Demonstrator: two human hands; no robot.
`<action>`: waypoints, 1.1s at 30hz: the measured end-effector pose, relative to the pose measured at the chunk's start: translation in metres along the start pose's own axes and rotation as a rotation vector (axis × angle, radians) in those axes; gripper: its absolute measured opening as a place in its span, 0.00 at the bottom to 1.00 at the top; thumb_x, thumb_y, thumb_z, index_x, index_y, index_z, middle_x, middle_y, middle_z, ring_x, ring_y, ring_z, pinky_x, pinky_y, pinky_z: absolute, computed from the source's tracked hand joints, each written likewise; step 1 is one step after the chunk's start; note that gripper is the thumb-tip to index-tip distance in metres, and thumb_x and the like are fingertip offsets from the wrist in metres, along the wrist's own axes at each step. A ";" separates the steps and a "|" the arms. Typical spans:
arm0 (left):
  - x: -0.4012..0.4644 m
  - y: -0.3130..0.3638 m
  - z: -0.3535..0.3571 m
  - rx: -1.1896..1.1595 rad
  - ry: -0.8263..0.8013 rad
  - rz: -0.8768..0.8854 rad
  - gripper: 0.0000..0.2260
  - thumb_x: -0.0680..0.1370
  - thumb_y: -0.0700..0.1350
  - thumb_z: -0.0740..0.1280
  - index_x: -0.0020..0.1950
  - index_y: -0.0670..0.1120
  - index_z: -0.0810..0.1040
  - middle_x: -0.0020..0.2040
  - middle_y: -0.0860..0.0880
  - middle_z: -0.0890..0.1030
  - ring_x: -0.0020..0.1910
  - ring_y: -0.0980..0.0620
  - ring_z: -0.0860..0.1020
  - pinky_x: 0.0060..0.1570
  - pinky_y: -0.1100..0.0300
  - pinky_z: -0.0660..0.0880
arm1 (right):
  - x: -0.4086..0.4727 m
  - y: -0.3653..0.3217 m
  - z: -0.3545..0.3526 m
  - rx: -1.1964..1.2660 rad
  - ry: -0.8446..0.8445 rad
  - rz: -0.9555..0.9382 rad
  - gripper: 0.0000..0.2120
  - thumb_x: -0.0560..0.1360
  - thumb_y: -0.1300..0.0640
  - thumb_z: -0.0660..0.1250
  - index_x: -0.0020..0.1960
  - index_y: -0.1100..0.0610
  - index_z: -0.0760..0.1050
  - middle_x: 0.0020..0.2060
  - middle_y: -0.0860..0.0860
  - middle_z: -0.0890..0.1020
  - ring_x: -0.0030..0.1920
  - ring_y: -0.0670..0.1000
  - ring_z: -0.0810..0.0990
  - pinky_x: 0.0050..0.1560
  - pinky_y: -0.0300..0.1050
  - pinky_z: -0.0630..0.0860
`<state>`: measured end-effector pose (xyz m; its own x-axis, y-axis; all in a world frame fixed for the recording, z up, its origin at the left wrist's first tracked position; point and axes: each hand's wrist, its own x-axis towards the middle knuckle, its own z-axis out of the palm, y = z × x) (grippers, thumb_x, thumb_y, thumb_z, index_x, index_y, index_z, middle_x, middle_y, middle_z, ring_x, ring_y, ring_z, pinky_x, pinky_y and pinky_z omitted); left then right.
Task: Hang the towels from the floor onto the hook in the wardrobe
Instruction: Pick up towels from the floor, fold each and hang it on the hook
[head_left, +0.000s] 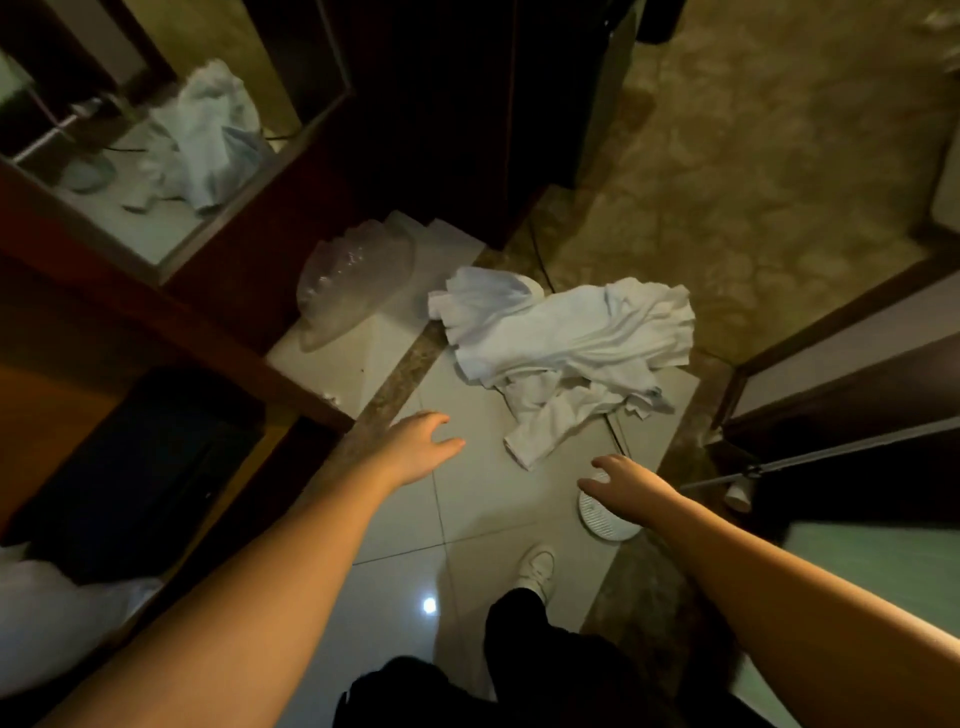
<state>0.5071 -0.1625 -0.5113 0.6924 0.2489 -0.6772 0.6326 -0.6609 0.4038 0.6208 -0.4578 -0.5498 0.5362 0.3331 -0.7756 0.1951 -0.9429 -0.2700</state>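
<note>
A crumpled heap of white towels (566, 348) lies on the tiled floor in front of me. My left hand (421, 444) reaches forward above the tiles, fingers relaxed and empty, a short way left of the heap's near end. My right hand (621, 478) stretches out below the heap's near corner, fingers loosely spread, holding nothing. The dark wooden wardrobe (249, 270) stands to the left. No hook shows in this view.
A mirror panel (156, 130) in the wardrobe reflects the towels. A clear plastic bag (353, 280) lies on the pale base. A round white ribbed object (602, 512) sits under my right wrist. A dark door frame (831, 364) bounds the right. My white shoe (537, 569) stands below.
</note>
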 end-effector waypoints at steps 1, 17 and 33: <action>0.018 0.007 0.011 -0.009 -0.027 -0.014 0.29 0.80 0.60 0.64 0.77 0.48 0.67 0.78 0.47 0.67 0.75 0.47 0.67 0.71 0.54 0.66 | 0.013 0.012 0.000 0.025 -0.024 0.028 0.32 0.80 0.39 0.62 0.78 0.55 0.66 0.77 0.54 0.68 0.75 0.56 0.68 0.73 0.51 0.66; 0.308 -0.008 0.198 0.051 -0.258 -0.053 0.11 0.82 0.48 0.63 0.57 0.42 0.80 0.54 0.45 0.79 0.48 0.51 0.75 0.46 0.57 0.70 | 0.247 0.129 0.130 0.547 -0.208 0.370 0.24 0.82 0.43 0.61 0.74 0.53 0.71 0.68 0.53 0.78 0.65 0.55 0.77 0.62 0.43 0.70; 0.553 -0.103 0.422 0.486 -0.345 0.277 0.14 0.78 0.45 0.68 0.60 0.39 0.74 0.60 0.39 0.72 0.60 0.40 0.70 0.51 0.51 0.69 | 0.516 0.150 0.312 1.222 -0.130 0.580 0.21 0.82 0.57 0.65 0.74 0.57 0.71 0.66 0.54 0.75 0.64 0.54 0.76 0.56 0.46 0.77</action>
<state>0.6780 -0.2560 -1.1869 0.6049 -0.1648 -0.7791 0.1616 -0.9326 0.3227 0.6705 -0.4293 -1.1680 0.1979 -0.0496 -0.9790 -0.9131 -0.3724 -0.1657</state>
